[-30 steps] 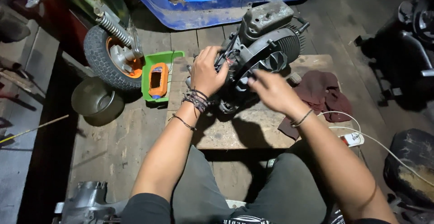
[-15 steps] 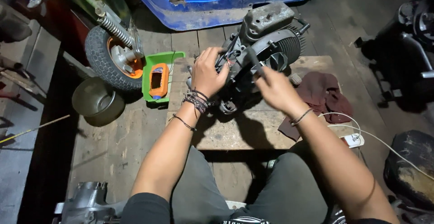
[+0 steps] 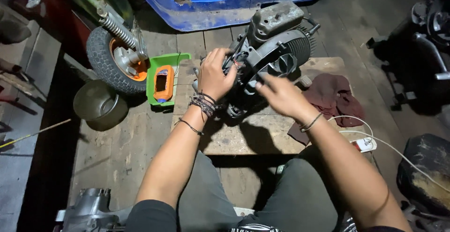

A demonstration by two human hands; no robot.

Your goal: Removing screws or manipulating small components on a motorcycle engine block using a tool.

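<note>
Fingers on the left hand are curling around the near-left side of the engine, gripping it where the wires are bunching up. Right hand is hovering just in front of the fan cover with its fingers loosely spread, a bit blurred, so can't tell if they're actually touching. The engine is sitting on the far edge of the low wooden counter, toward the middle, tilting a little. Beyond the far edge a blue scooter body is lying on the floor. Off the counter's far-left corner a small wheel is standing, with a round metal bowl beside it. A dark red rag is slumping over the right edge. A green tray holding an orange bottle is sitting just left of the counter.
</note>
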